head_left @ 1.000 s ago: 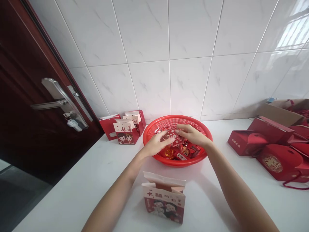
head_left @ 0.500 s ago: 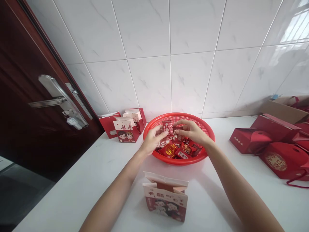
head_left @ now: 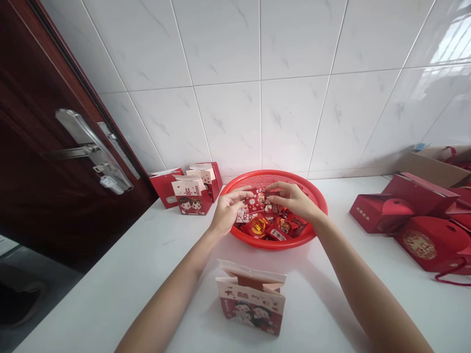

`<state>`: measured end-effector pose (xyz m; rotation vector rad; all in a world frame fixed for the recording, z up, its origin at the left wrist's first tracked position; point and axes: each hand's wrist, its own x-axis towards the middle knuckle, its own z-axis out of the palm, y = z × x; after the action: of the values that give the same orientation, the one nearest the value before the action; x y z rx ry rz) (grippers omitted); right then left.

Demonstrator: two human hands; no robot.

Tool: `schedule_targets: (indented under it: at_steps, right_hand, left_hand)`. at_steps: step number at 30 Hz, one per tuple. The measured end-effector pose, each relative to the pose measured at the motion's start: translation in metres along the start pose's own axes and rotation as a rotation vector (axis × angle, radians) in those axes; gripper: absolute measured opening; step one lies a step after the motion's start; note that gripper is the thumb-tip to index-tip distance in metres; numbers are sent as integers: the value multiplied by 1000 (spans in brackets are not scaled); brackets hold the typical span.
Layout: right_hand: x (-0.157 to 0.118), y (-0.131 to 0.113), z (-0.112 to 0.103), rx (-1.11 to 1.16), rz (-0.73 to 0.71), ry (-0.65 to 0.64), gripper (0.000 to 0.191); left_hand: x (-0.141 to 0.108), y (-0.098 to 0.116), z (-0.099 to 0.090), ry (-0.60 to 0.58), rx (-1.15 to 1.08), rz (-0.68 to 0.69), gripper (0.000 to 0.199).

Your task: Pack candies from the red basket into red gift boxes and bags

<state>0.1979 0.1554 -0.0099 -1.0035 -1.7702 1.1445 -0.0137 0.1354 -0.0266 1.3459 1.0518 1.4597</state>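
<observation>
Over the red basket [head_left: 272, 245], my left hand [head_left: 228, 211] has its fingers closed on a small red candy packet [head_left: 254, 200]. My right hand [head_left: 290, 200] is closed on a darker red packet [head_left: 271, 205] just beside it. Several wrapped candies lie below, among them one with a gold round print [head_left: 258, 226]. Nearer to me, between my forearms, a red and white paper box [head_left: 252, 306] stands upright with its top open.
Red and white boxes [head_left: 192, 200] stand at the back left by the tiled wall. Red gift boxes [head_left: 421, 245] and a cardboard carton [head_left: 430, 169] sit on the right. A dark door [head_left: 40, 147] with a metal handle is at the left.
My left hand has shifted slightly left, and its fingers have straightened over the packet. The packet between my hands is tilted differently. My right hand is almost unmoved.
</observation>
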Motion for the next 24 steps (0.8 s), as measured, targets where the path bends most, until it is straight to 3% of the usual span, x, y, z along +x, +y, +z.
schedule_targets:
  at_steps: [3,8,13,19,24]
  right_hand:
    - [0,0,0,-5,-19,14,22]
    - [3,1,0,2,-74,67,17]
    - [5,4,-3,120,-141,164,21]
    - [6,5,2,239,-320,-35,15]
    - [5,6,5,158,-308,-94,14]
  left_hand:
    - [0,0,-1,1,-2,-41,15]
    - [0,0,-2,-29,12,-73,38]
    - [1,-1,-3,-67,81,-111,36]
    - [1,1,1,-71,87,-151,34]
    - [2,3,2,-6,-68,-155,30]
